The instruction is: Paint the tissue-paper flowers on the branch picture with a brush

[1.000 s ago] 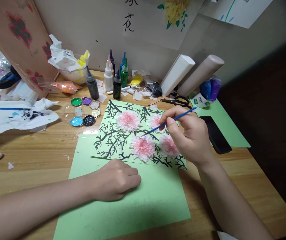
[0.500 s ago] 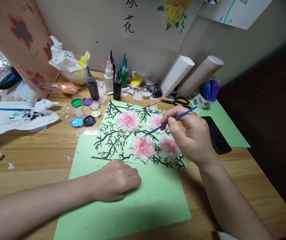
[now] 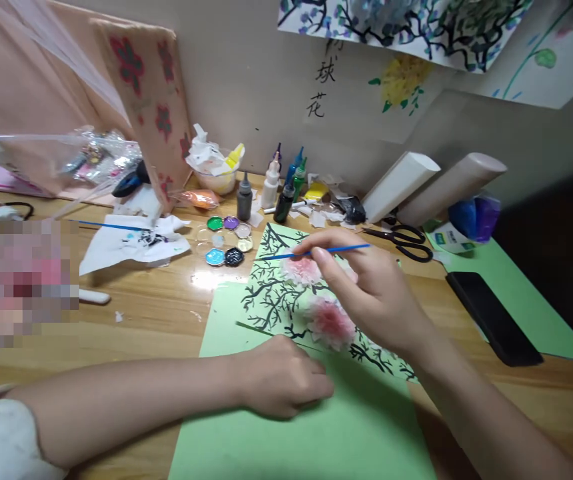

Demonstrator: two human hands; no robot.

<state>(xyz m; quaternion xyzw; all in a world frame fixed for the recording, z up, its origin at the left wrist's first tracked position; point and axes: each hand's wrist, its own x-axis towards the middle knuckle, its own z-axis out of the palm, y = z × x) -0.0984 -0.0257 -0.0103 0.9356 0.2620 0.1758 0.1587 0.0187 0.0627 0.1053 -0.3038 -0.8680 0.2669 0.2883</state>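
Observation:
My right hand [image 3: 373, 290] pinches a thin blue paintbrush [image 3: 280, 255], held over the upper part of a green picture. Its tip points left, toward the paint palette [image 3: 205, 233] with green, purple, blue, black and pale wells. Black branches are painted on the picture [image 3: 261, 283], and fluffy pink and white paper flowers [image 3: 333, 321] stand on it; my right hand covers some of them. My left hand [image 3: 289, 380] rests as a closed fist on the larger green sheet [image 3: 236, 440], just below the picture's near edge.
Paint bottles [image 3: 269, 190] stand along the wall. Scissors [image 3: 401, 239], two tall tubes [image 3: 401, 183] and a black phone [image 3: 493, 320] lie to the right. A stained tissue [image 3: 111, 250] with another brush is at left; a blurred-out patch hides part of the left side.
The view has swung left and up. My right hand has carried the brush off the lower flower to the picture's upper left side. My left fist stays on the green sheet.

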